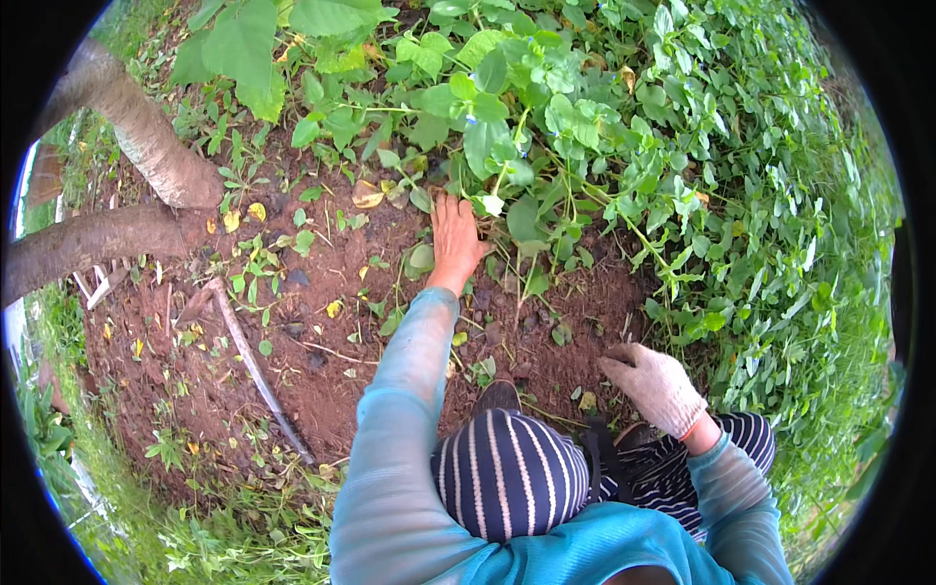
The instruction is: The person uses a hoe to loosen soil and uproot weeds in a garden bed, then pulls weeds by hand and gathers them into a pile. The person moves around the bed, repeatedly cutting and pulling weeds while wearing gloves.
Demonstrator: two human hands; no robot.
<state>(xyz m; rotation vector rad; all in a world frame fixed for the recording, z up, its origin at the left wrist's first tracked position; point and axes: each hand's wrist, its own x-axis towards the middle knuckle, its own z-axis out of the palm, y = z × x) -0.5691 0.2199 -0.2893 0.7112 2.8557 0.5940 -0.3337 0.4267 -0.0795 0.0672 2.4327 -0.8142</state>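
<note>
My bare left hand [456, 238] reaches forward to the edge of the leafy green weeds [526, 139], palm down by the stems and soil. Its fingertips are partly hidden among the leaves, so whether they grip a stem cannot be told. On my right hand [653, 384] is a pale knitted glove, soiled at the fingers. It hovers low over the reddish-brown soil [570, 329] beside my knee, fingers bent, with no object visible in it. Small-leaved weeds and loose leaves lie on the soil between both hands.
A hoe [252, 365] with a long thin handle lies on the soil to the left. Beyond it a forked tree trunk [157, 161] rises from the ground. Dense weeds [775, 256] stand along the right side. My striped trouser knee [512, 468] and shoe tip [499, 395] are close below.
</note>
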